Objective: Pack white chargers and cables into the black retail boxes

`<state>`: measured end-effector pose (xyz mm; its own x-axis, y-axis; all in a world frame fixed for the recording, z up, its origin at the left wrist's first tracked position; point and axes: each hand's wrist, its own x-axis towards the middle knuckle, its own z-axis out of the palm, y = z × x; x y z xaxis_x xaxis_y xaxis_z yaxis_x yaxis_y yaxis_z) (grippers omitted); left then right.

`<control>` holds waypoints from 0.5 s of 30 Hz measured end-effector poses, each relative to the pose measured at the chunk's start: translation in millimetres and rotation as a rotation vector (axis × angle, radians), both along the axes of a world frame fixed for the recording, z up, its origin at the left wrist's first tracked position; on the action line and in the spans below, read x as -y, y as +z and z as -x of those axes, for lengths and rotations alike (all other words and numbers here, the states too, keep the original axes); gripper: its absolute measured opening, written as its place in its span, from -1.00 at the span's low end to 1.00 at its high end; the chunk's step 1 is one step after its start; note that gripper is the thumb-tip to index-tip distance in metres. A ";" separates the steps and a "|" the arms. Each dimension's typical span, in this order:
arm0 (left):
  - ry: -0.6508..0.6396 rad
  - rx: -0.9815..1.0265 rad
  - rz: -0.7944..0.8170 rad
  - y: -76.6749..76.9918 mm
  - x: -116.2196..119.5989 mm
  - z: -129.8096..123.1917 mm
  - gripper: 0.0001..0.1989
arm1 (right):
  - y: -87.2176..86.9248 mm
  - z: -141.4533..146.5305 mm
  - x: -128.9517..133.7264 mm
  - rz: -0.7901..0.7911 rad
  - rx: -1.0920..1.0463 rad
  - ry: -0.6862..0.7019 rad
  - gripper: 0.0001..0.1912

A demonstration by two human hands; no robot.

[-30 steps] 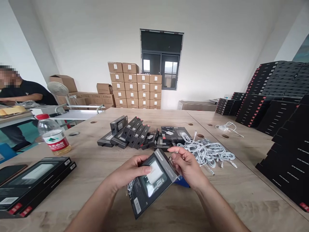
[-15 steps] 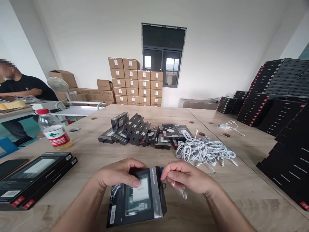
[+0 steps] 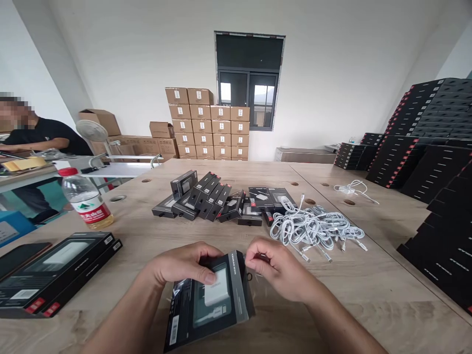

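Observation:
My left hand (image 3: 188,265) grips a black charger box (image 3: 184,319), thumb on its front and fingers behind. The box is tilted above the table; its clear window shows a white charger (image 3: 217,287) and a cable plug. Shiny creases at its left side look like clear film. At the box's upper right edge my right hand (image 3: 278,270) is closed in a pinch, with faint clear plastic film (image 3: 260,282) below the fingers. A small black hanging loop (image 3: 250,277) sticks out from the box's side. The right fingertips are partly hidden.
Several black charger boxes (image 3: 210,196) lie ahead, beside a pile of white cables (image 3: 317,228). More boxes (image 3: 62,265) and a bottle (image 3: 86,201) stand at left. Tall box stacks (image 3: 435,196) line the right. A person (image 3: 44,132) sits at another table.
My right hand has shifted slightly up and its fingers have curled tighter. The crumpled plastic that hung below it shows far less now. The box stays in my left hand.

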<state>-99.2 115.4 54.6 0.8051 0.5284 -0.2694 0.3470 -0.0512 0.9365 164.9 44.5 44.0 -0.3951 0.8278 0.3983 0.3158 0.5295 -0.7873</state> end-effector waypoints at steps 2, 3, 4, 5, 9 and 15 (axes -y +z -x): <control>0.047 0.041 0.019 -1.7 -0.9 3.3 -0.54 | -3.8 -1.7 -3.5 0.020 -0.085 0.009 -0.87; 0.074 0.066 0.023 -2.6 -1.4 5.2 -0.52 | -6.4 -2.7 -5.9 0.049 -0.143 0.016 -0.85; 0.099 0.091 0.026 -3.6 -1.9 7.0 -0.51 | -9.3 -3.6 -8.4 0.090 -0.203 0.030 -0.83; 0.123 0.118 0.028 -4.7 -2.4 8.7 -0.49 | -12.6 -4.5 -11.0 0.136 -0.260 0.052 -0.80; 0.233 0.310 0.105 -11.5 -3.6 12.3 -0.47 | -25.2 -6.4 -18.4 0.295 -0.401 0.215 -0.73; 0.362 0.641 0.249 -17.2 -0.2 2.4 -0.60 | -27.1 -6.1 -15.4 0.338 -0.314 0.240 -0.73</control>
<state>-101.6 115.6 37.4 0.6327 0.7731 0.0450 -0.3113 0.2006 0.9289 171.0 59.9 16.9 -0.4939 0.8315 0.2544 -0.0625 0.2578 -0.9642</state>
